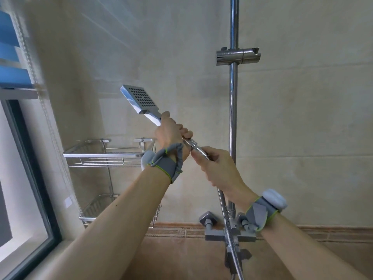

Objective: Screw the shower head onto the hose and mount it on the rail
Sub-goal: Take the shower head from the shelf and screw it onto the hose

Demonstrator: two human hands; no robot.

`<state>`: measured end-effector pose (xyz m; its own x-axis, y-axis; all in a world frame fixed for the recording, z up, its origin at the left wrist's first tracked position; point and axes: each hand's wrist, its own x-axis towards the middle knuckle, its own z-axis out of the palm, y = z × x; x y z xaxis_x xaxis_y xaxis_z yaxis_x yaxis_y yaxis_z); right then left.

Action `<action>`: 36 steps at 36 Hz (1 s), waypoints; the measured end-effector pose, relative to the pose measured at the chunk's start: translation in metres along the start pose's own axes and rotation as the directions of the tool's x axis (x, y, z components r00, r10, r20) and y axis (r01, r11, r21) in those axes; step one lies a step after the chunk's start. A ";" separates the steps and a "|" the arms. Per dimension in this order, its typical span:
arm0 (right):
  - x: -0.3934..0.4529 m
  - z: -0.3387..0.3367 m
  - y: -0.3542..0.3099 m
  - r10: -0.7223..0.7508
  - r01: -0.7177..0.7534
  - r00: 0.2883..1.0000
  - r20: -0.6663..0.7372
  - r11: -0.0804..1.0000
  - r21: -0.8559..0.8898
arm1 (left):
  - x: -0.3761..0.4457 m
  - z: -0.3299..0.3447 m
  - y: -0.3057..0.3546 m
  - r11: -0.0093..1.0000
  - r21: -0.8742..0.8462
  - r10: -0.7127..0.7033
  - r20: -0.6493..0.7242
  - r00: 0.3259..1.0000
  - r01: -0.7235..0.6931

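So the left hand [171, 131] is wrapped tight around the handle of the square chrome shower head [139, 100], which sits up in the air, tilted up and to the left, nozzle face with its dark holes toward the camera. The right hand [220, 168] is just below it, fingers [196, 152] pinched closed on the metal nut at the end of the ribbed silver hose [227, 219], right where it meets the bottom of the handle. The hose drops down from that hand past the grey mixer valve [230, 232]. The vertical chrome rail [233, 110] stands just right of the hands, its chrome slider bracket [238, 55] well above them with nothing in it. Both wrists wear grey straps. A two-tier wire shower caddy [105, 156] hangs on the beige tile wall behind the left arm.
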<state>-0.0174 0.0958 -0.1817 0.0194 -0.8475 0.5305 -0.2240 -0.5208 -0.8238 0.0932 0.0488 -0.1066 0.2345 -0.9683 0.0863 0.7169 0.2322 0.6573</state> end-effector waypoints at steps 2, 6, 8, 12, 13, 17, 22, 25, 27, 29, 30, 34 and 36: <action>-0.002 -0.001 -0.003 0.084 -0.086 0.995 0.046 0.994 0.065 | -0.001 0.005 0.000 0.999 0.022 0.026 -0.012 1.000 -0.026; -0.001 -0.002 -0.002 0.002 -0.001 1.000 0.026 1.000 -0.020 | 0.002 0.003 0.000 1.000 -0.005 0.006 -0.004 1.000 -0.006; 0.001 -0.001 0.001 -0.141 0.134 0.990 -0.020 0.970 -0.201 | 0.003 -0.002 -0.001 0.999 -0.035 -0.028 0.016 0.999 0.029; -0.001 0.002 0.009 -0.357 0.302 0.933 -0.051 0.850 -0.432 | 0.005 -0.011 -0.004 0.999 -0.034 -0.027 0.025 0.999 0.028; -0.002 0.002 0.010 -0.363 0.304 0.930 -0.050 0.841 -0.448 | 0.008 -0.013 -0.005 0.998 -0.047 -0.036 0.036 0.999 0.037; 0.002 0.001 0.006 -0.129 0.123 0.991 -0.020 0.975 -0.187 | 0.014 -0.013 -0.006 0.986 -0.137 -0.082 0.108 0.991 0.096; 0.001 -0.003 -0.006 0.282 -0.374 0.921 0.270 0.835 0.404 | 0.010 -0.004 -0.001 0.996 -0.061 -0.049 0.154 0.987 0.059; 0.004 -0.007 -0.009 0.311 -0.514 0.844 0.438 0.704 0.491 | 0.010 -0.003 0.003 0.994 -0.044 -0.086 0.267 0.960 0.101; 0.004 -0.007 -0.010 0.305 -0.524 0.834 0.460 0.698 0.489 | 0.009 -0.002 0.005 0.993 -0.039 -0.096 0.291 0.952 0.112; 0.003 -0.005 -0.012 0.290 -0.435 0.879 0.378 0.813 0.386 | 0.008 -0.002 0.006 0.994 -0.036 -0.086 0.265 0.960 0.099; 0.003 -0.003 -0.012 0.255 -0.338 0.919 0.301 0.903 0.265 | 0.009 -0.003 0.005 0.995 -0.034 -0.079 0.239 0.968 0.089; 0.000 0.001 -0.003 -0.063 0.105 0.990 0.126 0.923 -0.369 | 0.012 -0.012 -0.002 0.993 -0.065 -0.089 0.177 0.980 0.102; -0.001 0.000 0.003 -0.131 0.180 0.982 0.138 0.879 -0.441 | 0.012 -0.015 -0.004 0.989 -0.085 -0.104 0.177 0.979 0.120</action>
<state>-0.0180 0.0951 -0.1851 0.1831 -0.7779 0.6011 -0.6230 -0.5648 -0.5411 0.1028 0.0371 -0.1197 0.0388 -0.9881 0.1489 0.7932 0.1211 0.5967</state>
